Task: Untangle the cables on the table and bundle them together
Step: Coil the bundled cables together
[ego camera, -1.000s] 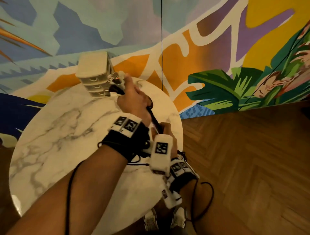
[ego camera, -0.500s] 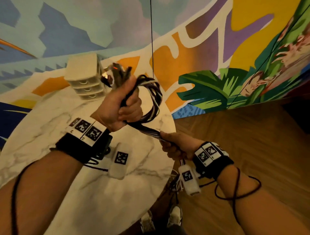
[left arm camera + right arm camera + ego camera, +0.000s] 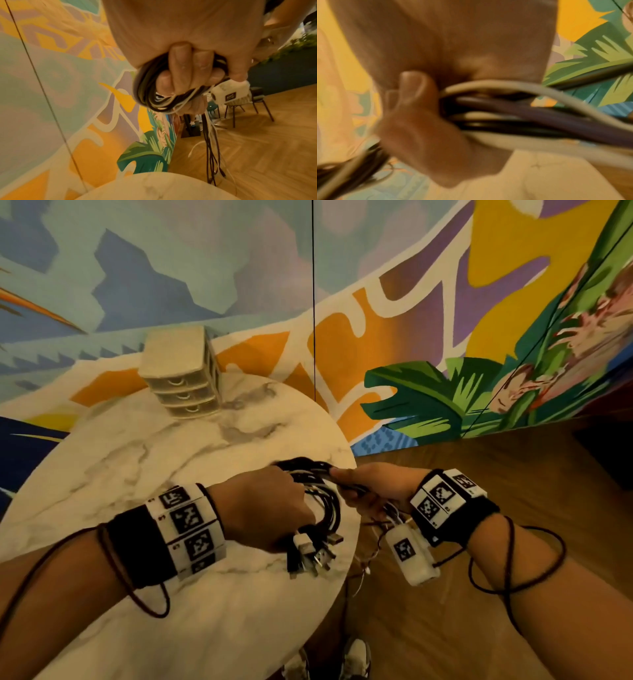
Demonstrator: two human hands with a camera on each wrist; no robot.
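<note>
A coil of black and white cables (image 3: 323,501) hangs above the right edge of the round marble table (image 3: 154,460). My left hand (image 3: 270,505) grips the coil, and the plug ends (image 3: 313,553) stick out below its fist. In the left wrist view its fingers (image 3: 181,70) curl round the cable loops (image 3: 150,92), and loose cable tails (image 3: 211,148) hang toward the floor. My right hand (image 3: 370,491) pinches the same cables just right of the coil. The right wrist view, blurred, has its thumb (image 3: 418,97) pressed on dark and white cables (image 3: 513,119).
A small cream drawer unit (image 3: 181,374) stands at the table's far edge by the painted wall (image 3: 411,302). Wooden floor (image 3: 479,611) lies to the right. Chairs (image 3: 247,105) stand farther off in the left wrist view. My shoes (image 3: 356,659) show below the table edge.
My left hand came down from raised height and turned over, so the plugs now point down. My right hand moved up close to it, and the coil has drawn tighter.
</note>
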